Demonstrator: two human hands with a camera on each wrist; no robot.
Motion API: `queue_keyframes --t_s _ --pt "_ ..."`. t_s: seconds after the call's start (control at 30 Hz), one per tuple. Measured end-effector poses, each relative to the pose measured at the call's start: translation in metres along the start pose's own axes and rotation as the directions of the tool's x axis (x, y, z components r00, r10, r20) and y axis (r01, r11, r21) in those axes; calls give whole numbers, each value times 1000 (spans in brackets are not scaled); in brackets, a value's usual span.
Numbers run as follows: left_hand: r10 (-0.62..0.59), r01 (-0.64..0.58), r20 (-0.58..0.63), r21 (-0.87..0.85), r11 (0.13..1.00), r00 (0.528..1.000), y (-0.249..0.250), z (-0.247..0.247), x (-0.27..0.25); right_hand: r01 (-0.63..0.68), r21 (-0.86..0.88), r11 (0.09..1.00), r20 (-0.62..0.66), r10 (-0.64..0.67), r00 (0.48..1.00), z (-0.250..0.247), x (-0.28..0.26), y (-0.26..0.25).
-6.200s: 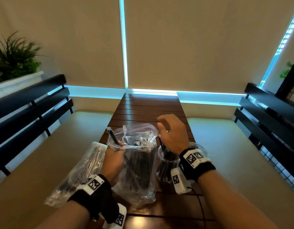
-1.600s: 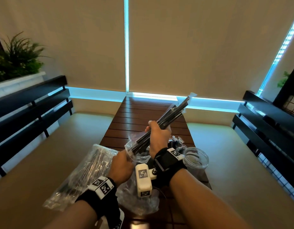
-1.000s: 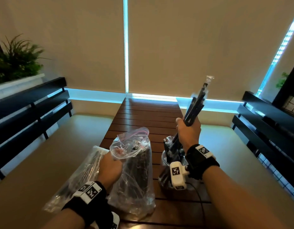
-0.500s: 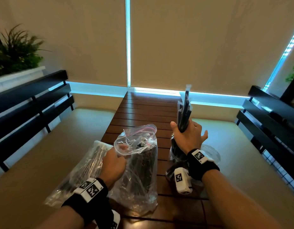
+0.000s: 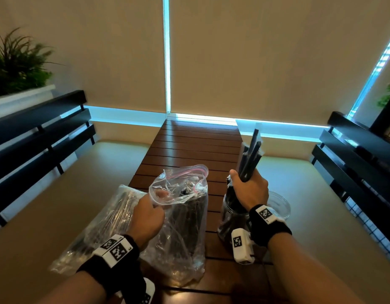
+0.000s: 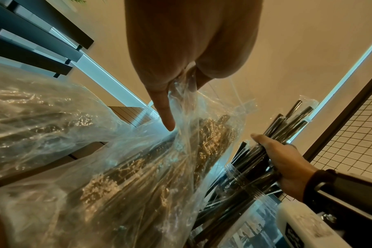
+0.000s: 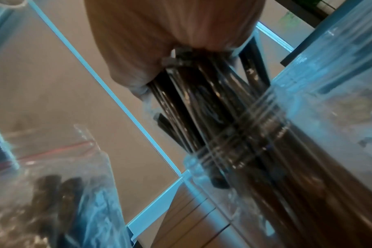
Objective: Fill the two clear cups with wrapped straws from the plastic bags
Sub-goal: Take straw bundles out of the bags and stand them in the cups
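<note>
My right hand (image 5: 250, 189) grips a bundle of black wrapped straws (image 5: 251, 154) upright, their lower ends standing inside a clear cup (image 5: 230, 218) that holds other straws. A second clear cup (image 5: 281, 205) stands just right of it, partly hidden by my wrist. My left hand (image 5: 148, 216) pinches the open rim of a clear zip bag (image 5: 185, 227) holding black straws. In the left wrist view the fingers (image 6: 164, 107) hold the bag film (image 6: 138, 176), with the right hand (image 6: 287, 161) and its straws (image 6: 291, 120) beside. The right wrist view shows the straws (image 7: 204, 104) entering the cup (image 7: 255, 134).
Another bag of straws (image 5: 102, 222) lies to the left, half off the narrow wooden slatted table (image 5: 196, 145). Cushioned benches with black backrests (image 5: 36, 132) flank the table on both sides. A plant (image 5: 16, 64) sits at the far left.
My right hand lifted a bundle of straws from the bag, swung it right and upright, and has lowered it into the nearer cup. The left hand kept holding the bag's rim.
</note>
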State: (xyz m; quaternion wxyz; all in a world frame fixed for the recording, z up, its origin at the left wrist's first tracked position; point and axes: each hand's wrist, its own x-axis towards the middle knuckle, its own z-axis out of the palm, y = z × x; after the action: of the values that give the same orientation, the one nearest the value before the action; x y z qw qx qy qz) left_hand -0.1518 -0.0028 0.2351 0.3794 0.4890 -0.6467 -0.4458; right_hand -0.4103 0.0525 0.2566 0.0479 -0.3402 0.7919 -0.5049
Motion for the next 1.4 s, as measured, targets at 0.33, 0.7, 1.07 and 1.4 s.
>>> queue_keyframes --t_s 0.33,0.7,1.07,1.4 --pt "1 -1 -3 8 1000 1000 6 2 -1 201 2 980 165 -199 966 20 -7 9" --pt "36 -36 3 23 999 999 5 0 -2 203 203 958 37 -215 976 1 7 -12" --pt "40 -40 6 31 999 999 0 -3 -1 241 -99 965 58 -236 970 8 2 -10" --pt "18 -19 20 40 999 1000 0 -4 -2 521 -10 854 50 -520 853 -4 16 -33"
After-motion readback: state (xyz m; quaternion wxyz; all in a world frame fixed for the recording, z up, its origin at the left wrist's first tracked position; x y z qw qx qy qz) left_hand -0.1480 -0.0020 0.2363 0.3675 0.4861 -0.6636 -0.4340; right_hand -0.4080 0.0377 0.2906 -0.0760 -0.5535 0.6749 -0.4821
